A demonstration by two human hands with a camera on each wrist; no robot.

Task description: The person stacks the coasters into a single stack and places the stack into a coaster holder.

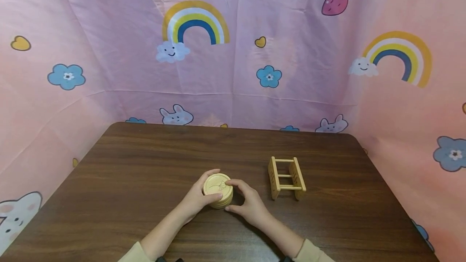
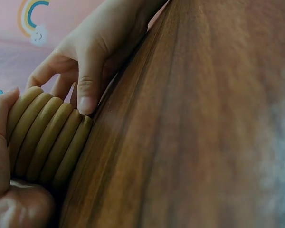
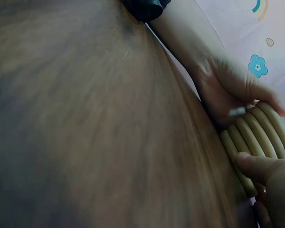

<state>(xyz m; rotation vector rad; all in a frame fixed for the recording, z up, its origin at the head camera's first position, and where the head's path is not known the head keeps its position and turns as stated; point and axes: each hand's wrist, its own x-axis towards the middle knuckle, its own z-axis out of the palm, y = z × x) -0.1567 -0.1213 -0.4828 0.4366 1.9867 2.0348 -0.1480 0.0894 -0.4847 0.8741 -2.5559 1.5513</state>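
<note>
A stack of several round wooden coasters [image 1: 217, 183] stands on the table in the head view, a line drawing cut into the top one. My left hand [image 1: 194, 200] grips the stack from the left, its thumb over the top rim. From the other side, my right hand [image 1: 252, 206] holds it, the index fingertip on the top coaster and the thumb low at the near edge. In the left wrist view the coasters [image 2: 47, 135] lie face to face, the right thumb against the lowest ones. The right wrist view shows the coasters [image 3: 254, 135] between both hands.
A small wooden rack [image 1: 287, 178] with slatted sides and crossbars stands to the right of the hands. The dark wood-grain table [image 1: 153, 153] has rounded far corners. A printed cloth [image 1: 233, 68] hangs around its back and sides.
</note>
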